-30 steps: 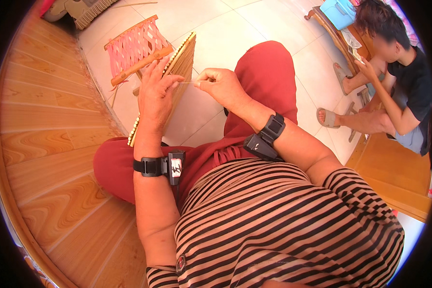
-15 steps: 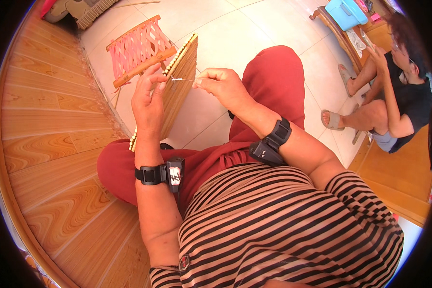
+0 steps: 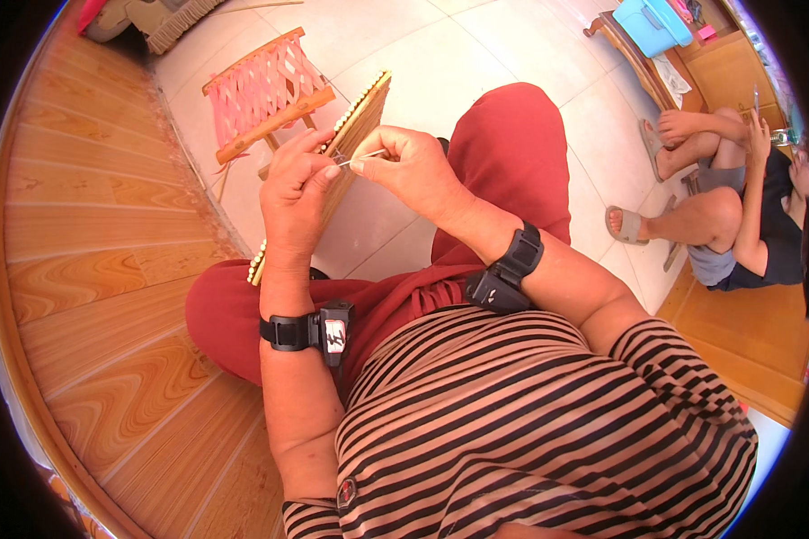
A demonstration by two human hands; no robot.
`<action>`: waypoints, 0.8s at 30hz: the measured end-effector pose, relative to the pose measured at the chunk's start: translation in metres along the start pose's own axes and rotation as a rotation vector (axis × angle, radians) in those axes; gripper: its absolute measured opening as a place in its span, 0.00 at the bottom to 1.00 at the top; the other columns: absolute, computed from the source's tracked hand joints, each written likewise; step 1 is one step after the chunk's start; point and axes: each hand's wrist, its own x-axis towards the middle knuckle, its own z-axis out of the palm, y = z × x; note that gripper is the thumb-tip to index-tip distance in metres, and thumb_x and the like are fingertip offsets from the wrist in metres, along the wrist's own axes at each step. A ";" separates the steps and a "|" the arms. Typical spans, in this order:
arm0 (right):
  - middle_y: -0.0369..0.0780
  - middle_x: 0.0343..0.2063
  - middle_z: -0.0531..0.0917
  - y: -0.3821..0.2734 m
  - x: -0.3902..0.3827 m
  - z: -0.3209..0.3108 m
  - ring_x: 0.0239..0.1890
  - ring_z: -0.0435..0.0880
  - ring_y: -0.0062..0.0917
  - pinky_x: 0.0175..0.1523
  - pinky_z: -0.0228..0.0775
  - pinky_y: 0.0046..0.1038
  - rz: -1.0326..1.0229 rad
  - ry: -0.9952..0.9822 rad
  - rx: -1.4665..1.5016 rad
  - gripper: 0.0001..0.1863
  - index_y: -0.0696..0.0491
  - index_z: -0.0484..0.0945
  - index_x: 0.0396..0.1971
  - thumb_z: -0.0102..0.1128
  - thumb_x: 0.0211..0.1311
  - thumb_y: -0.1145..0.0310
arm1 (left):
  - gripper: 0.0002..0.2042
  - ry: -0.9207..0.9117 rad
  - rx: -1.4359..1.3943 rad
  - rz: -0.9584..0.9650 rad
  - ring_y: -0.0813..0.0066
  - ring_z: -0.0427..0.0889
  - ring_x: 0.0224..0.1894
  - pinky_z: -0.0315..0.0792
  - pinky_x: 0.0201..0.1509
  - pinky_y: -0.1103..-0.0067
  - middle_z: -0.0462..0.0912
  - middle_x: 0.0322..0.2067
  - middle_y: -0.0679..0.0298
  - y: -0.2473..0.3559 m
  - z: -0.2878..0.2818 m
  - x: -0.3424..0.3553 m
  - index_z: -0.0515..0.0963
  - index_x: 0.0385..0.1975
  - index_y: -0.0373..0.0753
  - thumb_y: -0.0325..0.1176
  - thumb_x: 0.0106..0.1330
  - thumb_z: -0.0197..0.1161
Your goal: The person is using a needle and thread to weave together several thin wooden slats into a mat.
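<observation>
My left hand [image 3: 292, 198] has its fingers bent at the upper edge of a slatted panel [image 3: 368, 112] of pale sticks with a row of round ends, standing between my legs. Its thumb and forefinger pinch a thin pale strand [image 3: 343, 163] in front of the panel. My right hand [image 3: 409, 175], just to the right, is closed in a pinch on the same strand, its thumb close to my left thumb. The lower part of the panel is mostly hidden behind my left hand and forearm.
A wooden stool with pink woven strips [image 3: 259, 90] stands beyond the panel. Wood-look boards [image 3: 90, 269] curve along the left. At right, another person [image 3: 773, 247] in sandals sits holding a phone [image 3: 756, 101]; above them a blue bin [image 3: 647, 25] rests on a wooden bench.
My right hand has come left, closer to my left hand, shortening the stretch of strand between them; my left fingers have curled more. The other person's head and arms have shifted rightward.
</observation>
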 end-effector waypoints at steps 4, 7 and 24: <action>0.33 0.25 0.81 0.004 0.010 0.012 0.25 0.75 0.13 0.29 0.67 0.19 -0.035 -0.067 0.338 0.05 0.56 0.78 0.29 0.63 0.58 0.70 | 0.02 0.011 -0.035 -0.003 0.65 0.76 0.54 0.67 0.59 0.71 0.82 0.47 0.56 -0.005 -0.006 0.001 0.81 0.28 0.35 0.22 0.57 0.64; 0.34 0.25 0.81 0.004 0.021 0.019 0.25 0.77 0.14 0.29 0.69 0.19 -0.008 -0.083 0.338 0.05 0.55 0.76 0.30 0.60 0.62 0.69 | 0.01 0.009 -0.036 -0.015 0.65 0.76 0.53 0.67 0.59 0.71 0.82 0.47 0.56 -0.004 -0.007 0.002 0.81 0.28 0.35 0.23 0.57 0.64; 0.34 0.17 0.74 -0.074 -0.028 -0.074 0.18 0.66 0.15 0.22 0.53 0.20 -0.163 -0.584 0.450 0.13 0.57 0.73 0.22 0.65 0.61 0.66 | 0.15 -0.016 0.928 -0.411 0.53 0.84 0.34 0.75 0.36 0.62 0.84 0.28 0.57 0.016 0.027 0.015 0.77 0.40 0.47 0.46 0.58 0.67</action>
